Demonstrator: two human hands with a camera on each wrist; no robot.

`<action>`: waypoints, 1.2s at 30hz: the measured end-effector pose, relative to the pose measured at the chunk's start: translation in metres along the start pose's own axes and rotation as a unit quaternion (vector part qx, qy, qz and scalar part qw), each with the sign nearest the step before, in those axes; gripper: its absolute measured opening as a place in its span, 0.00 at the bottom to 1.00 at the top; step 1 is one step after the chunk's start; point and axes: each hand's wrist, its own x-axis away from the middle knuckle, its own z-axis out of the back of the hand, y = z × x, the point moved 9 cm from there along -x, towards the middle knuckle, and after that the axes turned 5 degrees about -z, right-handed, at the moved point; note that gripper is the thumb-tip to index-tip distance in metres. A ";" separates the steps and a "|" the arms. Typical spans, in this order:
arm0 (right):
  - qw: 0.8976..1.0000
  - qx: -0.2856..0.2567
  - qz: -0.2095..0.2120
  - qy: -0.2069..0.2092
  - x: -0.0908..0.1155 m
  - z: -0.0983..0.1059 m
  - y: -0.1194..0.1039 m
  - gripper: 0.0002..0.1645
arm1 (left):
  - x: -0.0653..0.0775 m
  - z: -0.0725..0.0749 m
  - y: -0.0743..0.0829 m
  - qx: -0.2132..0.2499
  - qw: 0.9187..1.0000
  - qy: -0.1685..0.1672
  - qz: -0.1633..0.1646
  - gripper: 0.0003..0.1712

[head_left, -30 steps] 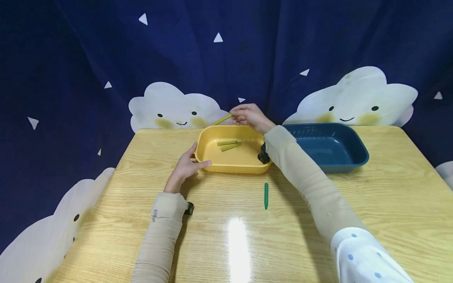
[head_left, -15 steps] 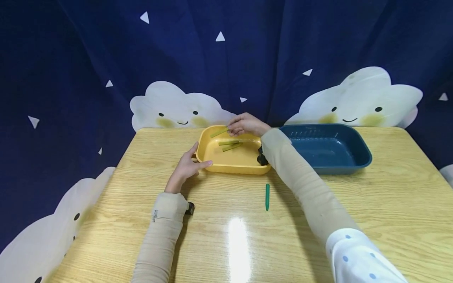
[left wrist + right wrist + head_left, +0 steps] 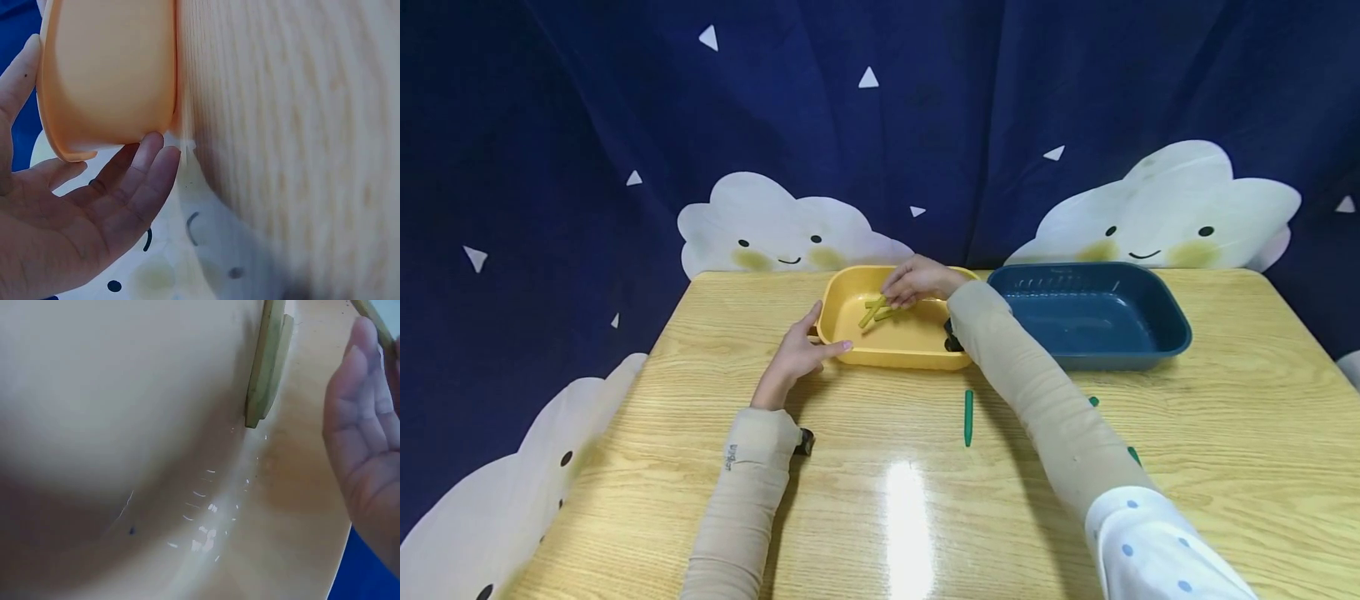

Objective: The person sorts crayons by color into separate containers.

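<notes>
My right hand [image 3: 919, 279] is over the yellow plastic tub [image 3: 898, 360] and pinches a yellow crayon [image 3: 869, 315] between thumb and fingers, its free end pointing down to the left. Below it, two more yellow crayons [image 3: 262, 369] lie together on the tub floor, partly hidden in the head view. At the tub's left end is my left hand [image 3: 797, 350], spread out, with the thumb resting on the front rim. In the left wrist view, the fingertips [image 3: 167, 159] of that hand are right at the tub's outer end wall.
A dark blue tub [image 3: 1093, 360] stands to the right of the yellow one. In front lies a green crayon [image 3: 968, 418] on the wooden table [image 3: 865, 517]. Two green tips [image 3: 1093, 402] peek out beside the right sleeve. Behind hangs a navy curtain [image 3: 820, 117] with clouds.
My right hand has come down from above the back rim into the yellow tub, bringing the crayon over the other two and tilting it steeper. The left hand stays put. Green tips now show by the sleeve.
</notes>
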 end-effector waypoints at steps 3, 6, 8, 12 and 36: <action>1.000 0.019 -0.015 0.005 0.001 -0.001 0.004 0.17 | 0.000 -0.001 0.000 0.000 1.000 -0.001 -0.001 0.55; 0.998 0.045 -0.028 0.023 0.002 0.001 0.007 0.17 | 0.001 -0.001 0.000 0.002 1.000 -0.003 -0.002 0.55; 0.997 0.055 -0.037 0.044 0.005 0.006 0.007 0.17 | 0.001 -0.001 0.000 0.004 1.000 -0.005 -0.002 0.55; 0.994 0.061 -0.032 0.086 0.012 0.015 0.001 0.18 | 0.001 -0.001 0.000 0.008 1.000 -0.007 -0.001 0.55; 0.988 -0.006 0.115 0.108 0.088 0.025 -0.068 0.17 | 0.002 -0.003 -0.002 0.008 1.000 -0.002 0.015 0.56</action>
